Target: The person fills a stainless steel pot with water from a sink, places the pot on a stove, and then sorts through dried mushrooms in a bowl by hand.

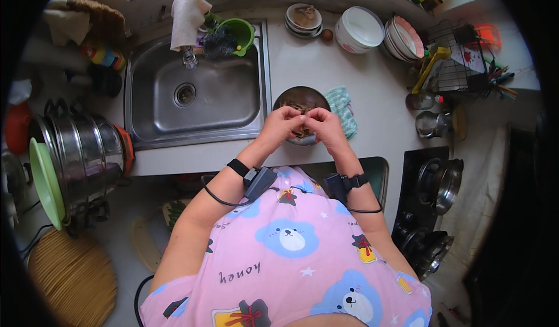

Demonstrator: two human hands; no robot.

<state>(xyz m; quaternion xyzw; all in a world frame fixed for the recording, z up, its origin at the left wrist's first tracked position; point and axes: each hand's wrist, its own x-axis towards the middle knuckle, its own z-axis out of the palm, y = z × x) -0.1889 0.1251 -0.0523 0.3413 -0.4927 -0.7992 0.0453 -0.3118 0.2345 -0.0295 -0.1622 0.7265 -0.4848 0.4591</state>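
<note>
A round metal bowl stands on the counter just right of the sink, with thin brown food strips inside. Over it, my left hand and my right hand meet at the fingertips. Thumbs and forefingers are pinched together around a small food piece, mostly hidden by the fingers. My hands also cover part of the bowl's contents. A green and white cloth lies against the bowl's right side.
Left of the bowl is a steel sink, with a green strainer basket at its back corner. Stacked plates, an egg and white bowls line the back. A stacked steamer pot stands left; pans sit right.
</note>
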